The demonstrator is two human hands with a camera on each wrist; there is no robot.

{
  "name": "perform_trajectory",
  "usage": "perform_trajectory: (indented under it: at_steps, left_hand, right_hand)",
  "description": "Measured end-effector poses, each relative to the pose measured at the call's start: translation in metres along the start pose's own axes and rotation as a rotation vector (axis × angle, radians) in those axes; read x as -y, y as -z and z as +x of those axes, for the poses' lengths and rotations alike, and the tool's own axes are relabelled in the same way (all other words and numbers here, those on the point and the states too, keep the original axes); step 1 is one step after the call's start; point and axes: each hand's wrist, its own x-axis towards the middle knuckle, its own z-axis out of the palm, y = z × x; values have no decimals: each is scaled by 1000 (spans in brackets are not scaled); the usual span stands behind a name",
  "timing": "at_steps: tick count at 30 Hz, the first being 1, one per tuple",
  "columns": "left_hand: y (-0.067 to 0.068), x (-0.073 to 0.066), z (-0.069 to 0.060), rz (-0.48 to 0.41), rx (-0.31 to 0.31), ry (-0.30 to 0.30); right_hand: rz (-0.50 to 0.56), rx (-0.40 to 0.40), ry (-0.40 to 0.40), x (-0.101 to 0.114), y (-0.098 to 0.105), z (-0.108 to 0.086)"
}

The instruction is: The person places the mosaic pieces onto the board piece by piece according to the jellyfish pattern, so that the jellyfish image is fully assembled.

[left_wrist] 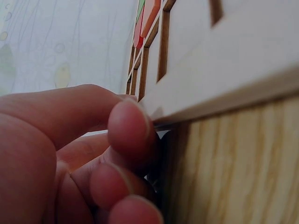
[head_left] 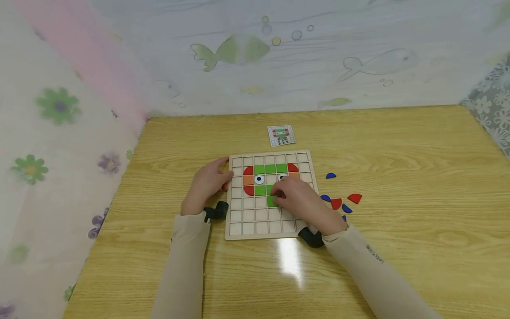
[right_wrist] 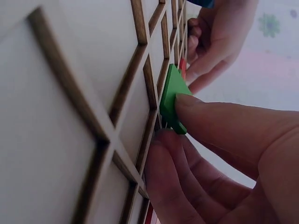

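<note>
A square wooden grid board [head_left: 255, 215] lies on the table, holding green squares [head_left: 270, 169], red quarter-rounds [head_left: 249, 190], orange squares [head_left: 248, 180] and eye tiles [head_left: 259, 179]. My right hand [head_left: 299, 198] pinches a green square tile [right_wrist: 174, 91] between thumb and fingers. That tile stands tilted over a cell just below the green row, one edge close to the grid. At the board's left side my left hand [head_left: 209, 181] holds the rim, its thumb and curled fingers seen close in the left wrist view. My right hand covers some cells.
Right of the board lie loose blue half-rounds [head_left: 330, 176] and red quarter-rounds [head_left: 354, 198], some partly hidden by my right arm. Behind the board is a small pattern card [head_left: 281, 135]. A wall with painted fish [head_left: 243, 48] bounds the table's far side.
</note>
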Motion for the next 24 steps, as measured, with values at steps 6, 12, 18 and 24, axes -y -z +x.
perform_trajectory:
  at_steps: [6,12,18,24]
  left_hand:
    - [0,0,2,28,-2,1]
    - [0,2,3,40,-5,-4]
    - [1,2,2,43,-8,-1]
    - [0,1,0,23,-4,2]
  right_hand:
    - [-10,-10,-7,1,0,-3]
    - [-45,-13,-8,2,1,-3]
    - [-31,-1,-8,1,3,-3]
    - [-18,-7,-33,-9,15,-6]
